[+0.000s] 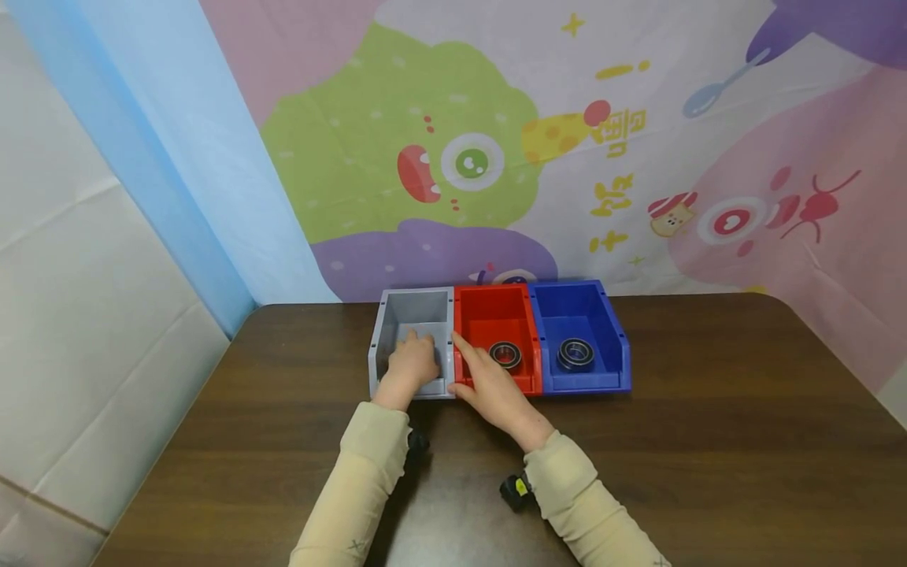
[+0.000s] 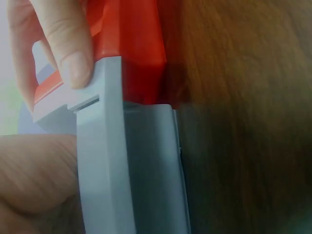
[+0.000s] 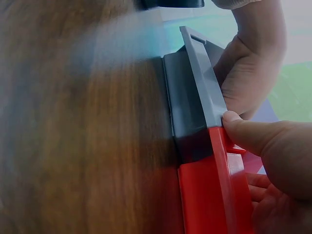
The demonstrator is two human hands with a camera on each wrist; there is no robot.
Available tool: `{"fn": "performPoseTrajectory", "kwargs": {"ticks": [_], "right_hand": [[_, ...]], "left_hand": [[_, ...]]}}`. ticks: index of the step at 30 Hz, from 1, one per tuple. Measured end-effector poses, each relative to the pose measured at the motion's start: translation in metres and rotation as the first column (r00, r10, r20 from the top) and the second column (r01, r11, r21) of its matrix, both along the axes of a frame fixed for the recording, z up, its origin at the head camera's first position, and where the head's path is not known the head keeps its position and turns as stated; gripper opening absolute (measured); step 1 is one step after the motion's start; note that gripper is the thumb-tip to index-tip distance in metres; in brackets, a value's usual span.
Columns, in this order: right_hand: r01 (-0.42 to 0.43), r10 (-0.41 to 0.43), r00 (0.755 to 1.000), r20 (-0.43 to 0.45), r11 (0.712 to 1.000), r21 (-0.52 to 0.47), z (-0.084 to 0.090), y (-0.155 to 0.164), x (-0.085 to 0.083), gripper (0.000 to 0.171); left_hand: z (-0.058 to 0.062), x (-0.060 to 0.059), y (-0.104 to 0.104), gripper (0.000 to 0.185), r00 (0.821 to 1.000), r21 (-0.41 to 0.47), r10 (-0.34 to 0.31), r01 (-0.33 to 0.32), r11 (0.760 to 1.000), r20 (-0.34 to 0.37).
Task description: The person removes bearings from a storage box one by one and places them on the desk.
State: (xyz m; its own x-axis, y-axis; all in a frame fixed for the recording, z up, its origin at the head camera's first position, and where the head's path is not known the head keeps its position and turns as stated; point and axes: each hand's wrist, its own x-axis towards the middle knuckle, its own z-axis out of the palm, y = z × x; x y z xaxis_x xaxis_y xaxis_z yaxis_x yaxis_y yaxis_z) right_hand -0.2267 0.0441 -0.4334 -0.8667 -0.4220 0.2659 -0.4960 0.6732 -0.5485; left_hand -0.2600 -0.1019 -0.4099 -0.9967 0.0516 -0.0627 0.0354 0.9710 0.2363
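Three plastic bins stand in a row on the dark wooden table (image 1: 708, 441): a grey bin (image 1: 414, 307), a red bin (image 1: 496, 311) and a blue bin (image 1: 588, 315). A black-and-silver bearing (image 1: 505, 354) lies in the red bin and another bearing (image 1: 575, 353) in the blue one. My left hand (image 1: 409, 364) reaches down into the grey bin; its fingers are hidden inside. My right hand (image 1: 489, 386) grips the red bin's front left corner, fingers inside. The thumb (image 3: 253, 136) presses the rim where the grey bin (image 3: 200, 83) and red bin (image 3: 209, 195) meet.
A colourful cartoon cloth hangs right behind the bins, and a blue and white sheet covers the left side. Bare tabletop lies in front of the bins and on both sides. The table's left edge runs diagonally at the lower left.
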Motion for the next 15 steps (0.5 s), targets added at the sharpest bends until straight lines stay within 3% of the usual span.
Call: {"fn": "performPoseTrajectory", "kwargs": {"ticks": [5,15], "right_hand": [[0.0,0.0,1.0,0.007,1.0,0.001,0.0016,0.0007,-0.0001,0.077],[-0.002,0.002,1.0,0.001,1.0,0.004,-0.0011,0.0002,-0.0011,0.078]], "left_hand": [[-0.0003,-0.0013,0.0,0.035,0.999,-0.005,-0.001,0.002,1.0,0.036],[-0.0031,0.0012,0.0013,0.034,1.0,0.008,0.028,-0.028,1.0,0.014]]}}
